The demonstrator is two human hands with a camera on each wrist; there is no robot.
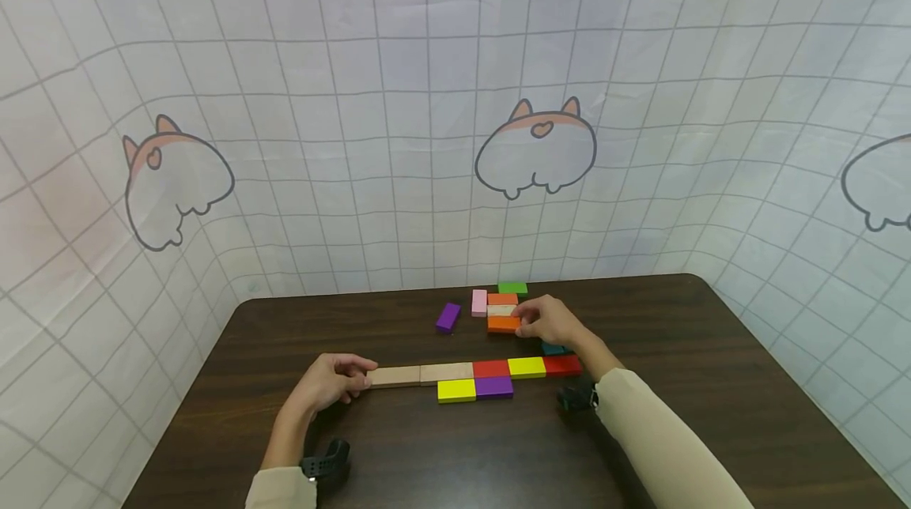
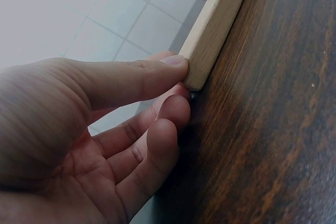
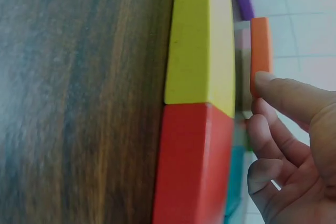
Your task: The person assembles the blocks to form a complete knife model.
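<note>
While your left hand (image 1: 329,382) pinches the end of the wooden block (image 1: 395,377) and your right hand (image 1: 550,321) pinches the nearer orange block (image 1: 503,325) at its two o'clock, move slowly so you don't bump the pale block (image 1: 500,310) at twelve o'clock behind.

No text, label, brand or number can be read on the blocks (image 1: 491,368), the counter (image 1: 655,319), the dark wrist straps (image 1: 326,463) or the grid-patterned cloth (image 1: 356,137), where only cartoon animal figures (image 1: 535,161), two marked with a small heart (image 1: 542,130), are seen printed.
</note>
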